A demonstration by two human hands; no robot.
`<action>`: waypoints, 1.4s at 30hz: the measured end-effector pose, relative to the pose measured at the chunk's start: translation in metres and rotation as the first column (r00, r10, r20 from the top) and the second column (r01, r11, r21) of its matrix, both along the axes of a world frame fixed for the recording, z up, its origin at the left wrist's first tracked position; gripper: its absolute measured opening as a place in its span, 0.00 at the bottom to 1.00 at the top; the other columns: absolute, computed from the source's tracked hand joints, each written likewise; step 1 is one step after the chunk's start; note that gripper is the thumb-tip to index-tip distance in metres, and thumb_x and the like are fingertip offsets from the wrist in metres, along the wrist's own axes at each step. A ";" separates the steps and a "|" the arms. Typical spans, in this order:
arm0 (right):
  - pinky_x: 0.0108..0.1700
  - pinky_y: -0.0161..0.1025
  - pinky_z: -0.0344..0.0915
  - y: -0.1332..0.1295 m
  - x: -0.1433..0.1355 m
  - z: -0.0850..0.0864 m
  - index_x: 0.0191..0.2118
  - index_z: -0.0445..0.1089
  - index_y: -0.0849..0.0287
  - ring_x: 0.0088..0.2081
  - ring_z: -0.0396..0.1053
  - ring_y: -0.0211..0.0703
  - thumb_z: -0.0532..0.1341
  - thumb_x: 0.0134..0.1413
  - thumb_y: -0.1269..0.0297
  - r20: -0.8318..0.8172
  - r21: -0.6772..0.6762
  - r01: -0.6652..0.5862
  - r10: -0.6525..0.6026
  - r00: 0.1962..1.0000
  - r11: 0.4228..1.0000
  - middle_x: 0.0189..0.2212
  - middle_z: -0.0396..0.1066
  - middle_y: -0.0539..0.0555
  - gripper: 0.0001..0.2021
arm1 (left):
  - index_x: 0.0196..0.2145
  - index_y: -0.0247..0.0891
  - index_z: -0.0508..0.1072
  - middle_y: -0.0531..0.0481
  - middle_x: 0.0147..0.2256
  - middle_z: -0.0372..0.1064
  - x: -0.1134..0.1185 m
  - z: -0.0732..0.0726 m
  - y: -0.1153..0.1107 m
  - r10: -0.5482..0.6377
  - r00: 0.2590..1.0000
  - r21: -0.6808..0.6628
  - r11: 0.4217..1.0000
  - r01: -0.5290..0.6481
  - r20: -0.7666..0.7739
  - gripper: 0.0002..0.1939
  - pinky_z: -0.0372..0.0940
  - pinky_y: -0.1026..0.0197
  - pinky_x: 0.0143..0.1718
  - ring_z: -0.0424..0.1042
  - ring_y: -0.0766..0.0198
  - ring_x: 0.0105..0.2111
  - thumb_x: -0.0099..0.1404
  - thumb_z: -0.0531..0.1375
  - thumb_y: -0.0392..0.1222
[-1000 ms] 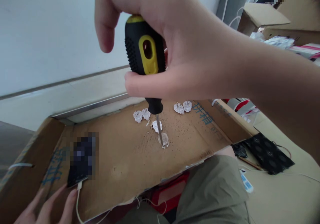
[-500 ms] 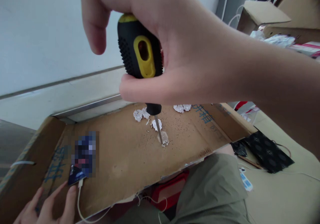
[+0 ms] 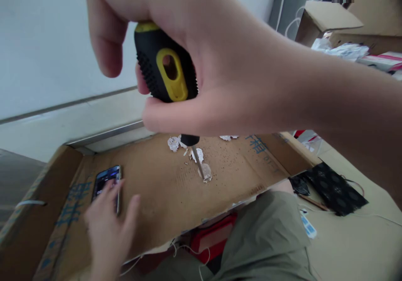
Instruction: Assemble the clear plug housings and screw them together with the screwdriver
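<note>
While the right hand clasps the screwdriver, the left hand, fingers apart, is over the phone

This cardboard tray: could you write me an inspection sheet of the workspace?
Surface: cardboard tray, blue writing, dark specks.
Job's things: screwdriver, its tip at a clear plastic piece; white plastic pieces beyond.
Clutter: phone at the left.
Hands: right hand grips the screwdriver; left hand over the phone, contact unclear.
Cables: white cable below the near edge.
Surroundings: pale wall beyond; cardboard box at upper right.
</note>
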State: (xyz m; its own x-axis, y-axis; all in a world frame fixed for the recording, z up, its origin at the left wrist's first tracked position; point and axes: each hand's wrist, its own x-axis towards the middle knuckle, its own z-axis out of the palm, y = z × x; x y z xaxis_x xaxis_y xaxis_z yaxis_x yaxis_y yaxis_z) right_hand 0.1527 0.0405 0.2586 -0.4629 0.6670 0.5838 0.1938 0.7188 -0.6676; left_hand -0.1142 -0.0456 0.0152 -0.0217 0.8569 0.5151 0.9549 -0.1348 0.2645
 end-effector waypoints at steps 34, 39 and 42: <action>0.15 0.28 0.49 0.002 -0.006 -0.054 0.26 0.54 0.60 0.15 0.50 0.26 0.58 0.53 0.56 -0.467 -0.454 -0.262 0.023 0.884 0.852 0.17 0.54 0.43 0.15 | 0.34 0.40 0.72 0.49 0.34 0.73 0.134 -0.024 0.054 -0.494 0.805 -0.213 0.792 0.573 0.327 0.08 0.64 0.56 0.41 0.69 0.61 0.37 0.65 0.55 0.43; 0.14 0.27 0.45 -0.001 0.010 -0.047 0.27 0.53 0.61 0.14 0.47 0.25 0.51 0.58 0.63 -0.598 -0.296 -0.277 0.049 0.800 0.914 0.15 0.53 0.41 0.11 | 0.33 0.40 0.72 0.50 0.33 0.72 0.134 -0.023 0.056 -0.498 0.802 -0.219 0.786 0.579 0.330 0.07 0.64 0.58 0.40 0.68 0.61 0.37 0.65 0.55 0.42; 0.14 0.26 0.44 -0.002 0.014 -0.047 0.26 0.52 0.60 0.14 0.46 0.25 0.52 0.57 0.62 -0.597 -0.295 -0.267 0.041 0.801 0.917 0.14 0.52 0.41 0.11 | 0.34 0.41 0.72 0.51 0.34 0.73 0.134 -0.022 0.055 -0.501 0.798 -0.219 0.783 0.583 0.334 0.07 0.63 0.58 0.40 0.68 0.62 0.37 0.65 0.55 0.42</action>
State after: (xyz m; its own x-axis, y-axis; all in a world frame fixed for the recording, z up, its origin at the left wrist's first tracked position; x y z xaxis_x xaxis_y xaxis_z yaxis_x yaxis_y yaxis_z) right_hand 0.1666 0.0388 0.2113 -0.2364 0.8240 0.5149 -0.3939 0.4031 -0.8260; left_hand 0.0199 0.0097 -0.0066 0.4039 0.8718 0.2770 0.6439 -0.4861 0.5909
